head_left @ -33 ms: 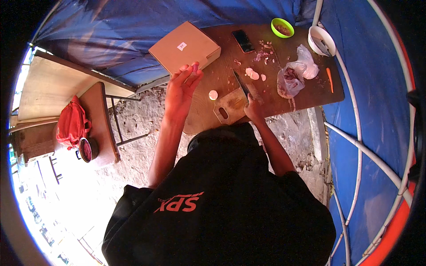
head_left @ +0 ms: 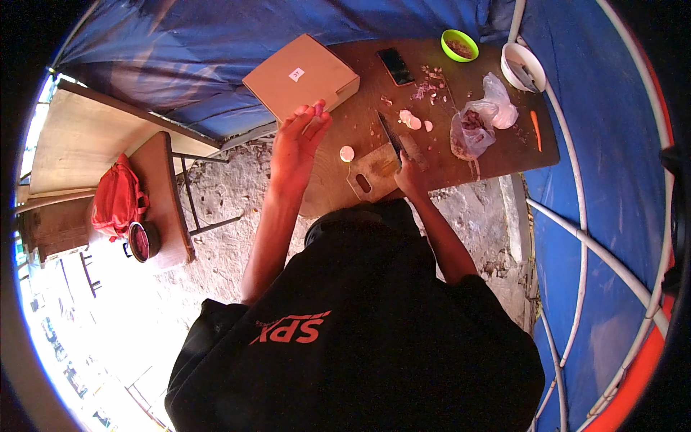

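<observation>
My left hand (head_left: 294, 150) is raised near the front corner of the cardboard box. Its fingertips pinch a small purple piece (head_left: 319, 107) that looks like onion or shallot. My right hand (head_left: 409, 176) is closed round the handle of a knife (head_left: 389, 135), whose dark blade points away from me. Under the knife hand lies a wooden cutting board (head_left: 366, 163) with an oval handle hole. A pale round slice (head_left: 347, 153) rests just left of the board. Beyond the blade are several more pale slices (head_left: 412, 121).
On the brown table (head_left: 324, 191) are the cardboard box (head_left: 288, 68), a phone (head_left: 395, 67), purple peelings (head_left: 430, 88), a green bowl (head_left: 459, 46), a white bowl (head_left: 523, 68), a plastic bag (head_left: 473, 133) and a carrot (head_left: 535, 130). A red backpack (head_left: 117, 198) lies on another table at left.
</observation>
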A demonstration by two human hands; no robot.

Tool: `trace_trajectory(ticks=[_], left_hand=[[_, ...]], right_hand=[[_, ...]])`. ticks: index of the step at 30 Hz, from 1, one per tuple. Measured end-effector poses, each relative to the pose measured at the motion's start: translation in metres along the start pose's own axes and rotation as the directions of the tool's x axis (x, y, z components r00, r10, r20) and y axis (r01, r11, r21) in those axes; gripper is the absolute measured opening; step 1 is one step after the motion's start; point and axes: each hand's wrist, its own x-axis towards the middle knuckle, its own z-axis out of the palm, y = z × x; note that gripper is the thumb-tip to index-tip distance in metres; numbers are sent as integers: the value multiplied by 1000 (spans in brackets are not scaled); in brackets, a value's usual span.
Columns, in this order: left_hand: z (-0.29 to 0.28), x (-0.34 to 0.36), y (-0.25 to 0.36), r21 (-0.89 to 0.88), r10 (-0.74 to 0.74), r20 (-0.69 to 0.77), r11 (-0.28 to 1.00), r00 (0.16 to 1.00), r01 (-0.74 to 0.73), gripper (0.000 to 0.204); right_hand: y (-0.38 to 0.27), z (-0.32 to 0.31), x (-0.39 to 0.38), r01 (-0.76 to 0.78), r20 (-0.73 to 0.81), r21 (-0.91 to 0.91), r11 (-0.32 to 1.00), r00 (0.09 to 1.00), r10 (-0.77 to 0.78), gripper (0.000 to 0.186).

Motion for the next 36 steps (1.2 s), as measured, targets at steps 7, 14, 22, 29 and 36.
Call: trace_trajectory(ticks=[7,14,22,29,36], left_hand=[[16,7,-3,127,-5,3,992,1000,5,25],[40,3,9,439,2,114,897,994,-52,42],[59,-6,6,691,-122,230,719,966,-74,46],[67,-18,1,623,-2,249,766,968,-159,49],[67,-24,-10,640,70,243,738,968,-214,47]], right_hand=[[-51,-35,43,95,37,155,983,994,-101,48],[-153,-219,43,314,-218,835,453,943,-252,39],[-174,-283,21,487,-268,604,631,870,-415,27],[-178,-259,11,434,-403,735,520,897,-180,23],[-178,-263,1,440,-414,669,599,890,-191,23]])
